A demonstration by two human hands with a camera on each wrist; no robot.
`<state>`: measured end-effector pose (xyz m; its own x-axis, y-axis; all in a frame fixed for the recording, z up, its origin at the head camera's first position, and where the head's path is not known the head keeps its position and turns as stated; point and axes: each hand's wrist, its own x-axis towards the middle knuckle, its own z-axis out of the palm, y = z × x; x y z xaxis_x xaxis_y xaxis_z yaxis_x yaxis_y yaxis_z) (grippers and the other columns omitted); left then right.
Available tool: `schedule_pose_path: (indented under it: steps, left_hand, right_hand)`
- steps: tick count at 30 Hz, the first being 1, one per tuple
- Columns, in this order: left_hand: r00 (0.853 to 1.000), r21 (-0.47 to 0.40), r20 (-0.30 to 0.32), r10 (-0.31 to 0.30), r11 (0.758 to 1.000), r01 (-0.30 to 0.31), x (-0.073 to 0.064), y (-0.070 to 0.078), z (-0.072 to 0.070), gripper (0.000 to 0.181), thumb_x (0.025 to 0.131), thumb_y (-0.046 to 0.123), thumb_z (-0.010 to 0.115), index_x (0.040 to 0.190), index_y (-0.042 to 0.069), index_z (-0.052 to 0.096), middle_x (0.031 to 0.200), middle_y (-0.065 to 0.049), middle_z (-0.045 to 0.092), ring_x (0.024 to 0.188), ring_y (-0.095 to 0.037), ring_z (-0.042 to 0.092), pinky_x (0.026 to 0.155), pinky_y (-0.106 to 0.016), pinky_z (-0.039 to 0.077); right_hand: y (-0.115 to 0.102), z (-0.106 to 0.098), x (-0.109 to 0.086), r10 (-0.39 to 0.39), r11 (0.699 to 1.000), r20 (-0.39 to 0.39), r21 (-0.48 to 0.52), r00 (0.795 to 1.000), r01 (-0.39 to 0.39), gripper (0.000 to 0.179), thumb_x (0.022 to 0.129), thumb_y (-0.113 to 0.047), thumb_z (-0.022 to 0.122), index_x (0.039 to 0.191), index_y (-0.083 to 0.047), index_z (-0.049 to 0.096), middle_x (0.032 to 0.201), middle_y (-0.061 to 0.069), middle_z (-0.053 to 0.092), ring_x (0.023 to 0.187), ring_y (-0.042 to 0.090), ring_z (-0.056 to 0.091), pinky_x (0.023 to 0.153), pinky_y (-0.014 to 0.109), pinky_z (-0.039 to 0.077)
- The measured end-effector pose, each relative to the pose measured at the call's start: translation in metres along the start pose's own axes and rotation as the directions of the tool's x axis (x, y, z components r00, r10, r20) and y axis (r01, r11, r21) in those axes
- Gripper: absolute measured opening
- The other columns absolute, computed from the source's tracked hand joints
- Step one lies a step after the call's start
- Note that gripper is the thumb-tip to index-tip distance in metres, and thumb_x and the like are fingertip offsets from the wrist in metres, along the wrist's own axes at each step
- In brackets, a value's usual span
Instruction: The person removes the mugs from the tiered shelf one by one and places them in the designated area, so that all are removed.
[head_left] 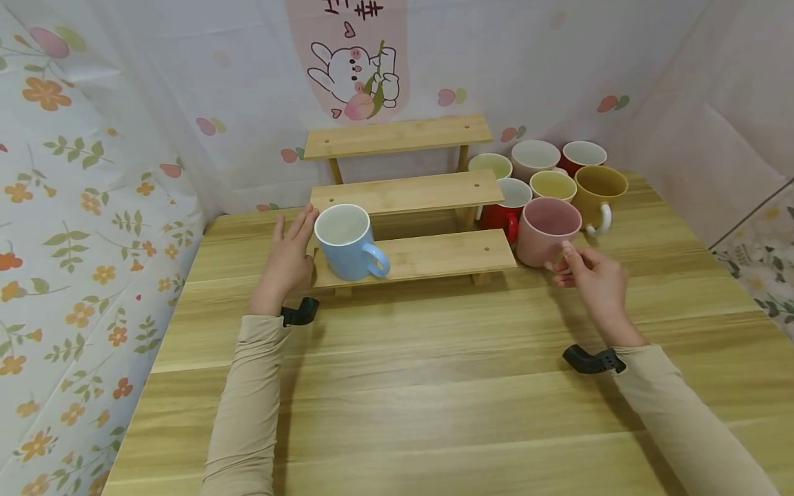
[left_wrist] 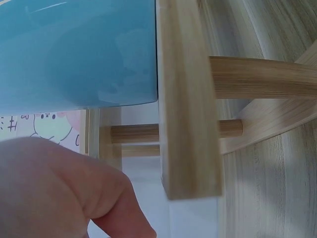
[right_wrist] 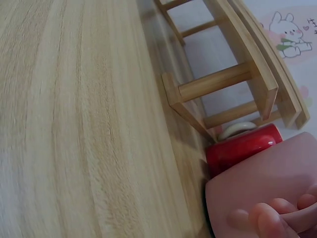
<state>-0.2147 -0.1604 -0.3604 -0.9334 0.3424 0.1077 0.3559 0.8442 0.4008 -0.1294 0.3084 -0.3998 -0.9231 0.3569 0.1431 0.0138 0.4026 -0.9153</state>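
A light blue mug [head_left: 344, 249] stands upright at the left end of the lowest step of a three-tier wooden rack [head_left: 443, 255], its handle turned to the right. Just left of that mug is my left hand [head_left: 287, 253], its fingers stretched towards the rack's middle step; whether they touch it I cannot tell. In the left wrist view a bent digit [left_wrist: 124, 213] shows below the blue mug [left_wrist: 84, 54], apart from it. My right hand [head_left: 592, 279] pinches the handle of a pink mug [head_left: 546, 231], which stands at the front of the mug group, right of the rack.
Behind the pink mug stand several others, among them a red mug [head_left: 496, 216], a mustard mug [head_left: 592, 200] with a white handle, and a pale pink one [head_left: 535, 157]. A printed cloth [head_left: 236, 89] hangs behind the wooden table [head_left: 422, 399].
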Motion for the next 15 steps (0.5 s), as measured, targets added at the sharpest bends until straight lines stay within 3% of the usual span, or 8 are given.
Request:
schedule_pose_path:
  steps: [15]
  left_hand:
    - [1.000, 0.011, -0.008, 0.014, 1.000, -0.014, -0.0003, -0.0024, -0.0001, 0.079, 0.078, -0.014, 0.048, 0.151, 0.000, 0.021, 0.160, -0.014, 0.014, 0.147, -0.040, -0.001, 0.121, -0.048, -0.007]
  right_hand:
    - [-0.0002, 0.0083, -0.0004, 0.074, 0.995, 0.011, 0.073, 0.997, -0.074, 0.046, 0.094, -0.033, 0.057, 0.095, 0.012, 0.063, 0.063, -0.020, 0.068, 0.054, 0.000, 0.066, 0.053, 0.017, 0.056]
